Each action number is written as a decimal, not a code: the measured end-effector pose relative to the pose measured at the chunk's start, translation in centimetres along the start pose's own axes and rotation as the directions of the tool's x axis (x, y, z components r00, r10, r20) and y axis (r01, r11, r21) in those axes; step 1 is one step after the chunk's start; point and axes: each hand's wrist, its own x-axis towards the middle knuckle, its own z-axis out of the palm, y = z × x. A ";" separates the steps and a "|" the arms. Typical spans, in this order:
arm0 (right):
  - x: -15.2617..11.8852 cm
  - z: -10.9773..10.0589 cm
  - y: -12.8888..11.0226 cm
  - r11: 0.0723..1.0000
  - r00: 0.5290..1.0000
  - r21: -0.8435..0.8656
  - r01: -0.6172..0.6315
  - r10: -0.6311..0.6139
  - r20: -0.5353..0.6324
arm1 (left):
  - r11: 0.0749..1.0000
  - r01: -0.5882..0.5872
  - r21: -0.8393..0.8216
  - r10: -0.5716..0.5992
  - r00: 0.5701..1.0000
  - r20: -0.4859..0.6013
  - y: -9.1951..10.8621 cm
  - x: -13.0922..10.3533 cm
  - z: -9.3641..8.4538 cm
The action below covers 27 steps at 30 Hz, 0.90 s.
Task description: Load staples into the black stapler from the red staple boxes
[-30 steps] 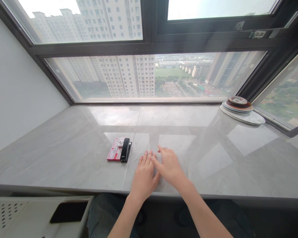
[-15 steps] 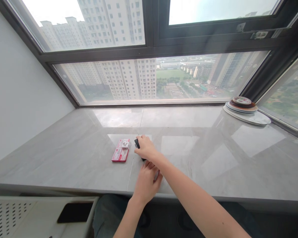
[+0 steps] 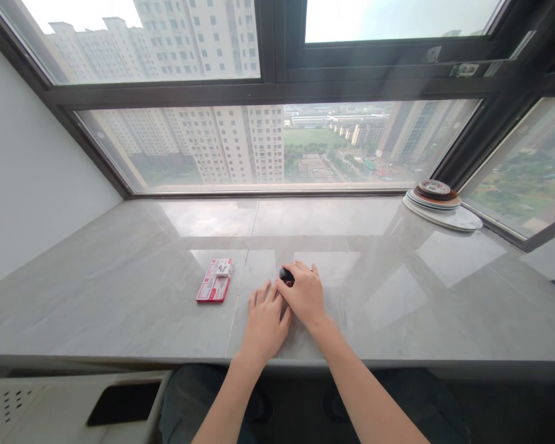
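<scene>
A small black stapler (image 3: pixel 286 275) is on the grey counter, mostly covered by my right hand (image 3: pixel 304 293). Its rounded dark end and a bit of red show between my thumb and fingers, which are wrapped round it. My left hand (image 3: pixel 264 320) lies palm down just left of it, fingers spread on the counter, its thumb side against my right hand. Left of both hands are flat red-and-white boxes (image 3: pixel 213 288), with a smaller white box (image 3: pixel 223 267) on top at their far right corner.
A stack of round plates (image 3: pixel 444 209) stands at the back right corner by the window. The grey stone counter (image 3: pixel 120 296) spans the view. Below its front edge at left is a pale perforated plastic surface (image 3: pixel 50 407) with a dark flat rectangle (image 3: pixel 124 403).
My right hand has shifted right and closer with the stapler, turning it. The left hand, formerly tucked under the right wrist, now lies beside it with fingers spread. The view has swung slightly right.
</scene>
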 end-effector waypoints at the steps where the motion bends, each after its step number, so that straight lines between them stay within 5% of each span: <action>1: 0.4 0.0 -0.1 0.998 0.999 0.057 -0.033 0.035 -0.027 | 1.000 0.006 0.013 -0.006 1.000 -0.001 -0.2 0.3 0.0; 4: 2.0 -0.7 0.8 0.903 0.972 0.400 -0.160 0.214 -0.095 | 0.998 0.040 0.047 -0.039 0.999 -0.032 -1.0 0.9 0.0; 7: 2.8 -1.9 3.7 0.586 0.895 0.785 -0.201 0.436 -0.096 | 0.997 0.055 0.055 -0.051 0.997 -0.058 -1.6 1.1 0.1; 9: 2.6 -2.7 6.0 0.385 0.844 0.894 -0.231 0.536 -0.012 | 0.998 0.051 0.044 -0.048 0.997 -0.064 -1.8 1.1 0.2; 11: 1.9 -3.5 7.9 0.297 0.821 0.906 -0.303 0.564 0.089 | 0.999 0.046 0.026 -0.045 0.997 -0.060 -1.7 1.1 0.3; 16: -1.9 -5.6 9.4 0.314 0.847 0.887 -0.338 0.513 0.141 | 0.992 0.125 0.013 -0.121 0.980 -0.159 -2.7 0.9 -1.1; 19: -5.2 -7.0 9.0 0.406 0.862 0.848 -0.339 0.495 0.108 | 0.923 0.373 0.095 -0.323 0.885 -0.334 -4.6 -0.4 -2.5; 22: -7.7 -7.9 8.4 0.479 0.856 0.768 -0.425 0.487 0.171 | 0.833 0.524 0.175 -0.441 0.821 -0.362 -6.4 -2.6 -3.4; 27: -8.3 -7.9 7.3 0.706 0.802 0.414 -0.575 0.386 0.457 | 0.936 0.345 0.064 -0.330 0.928 -0.174 -6.5 -5.1 -3.9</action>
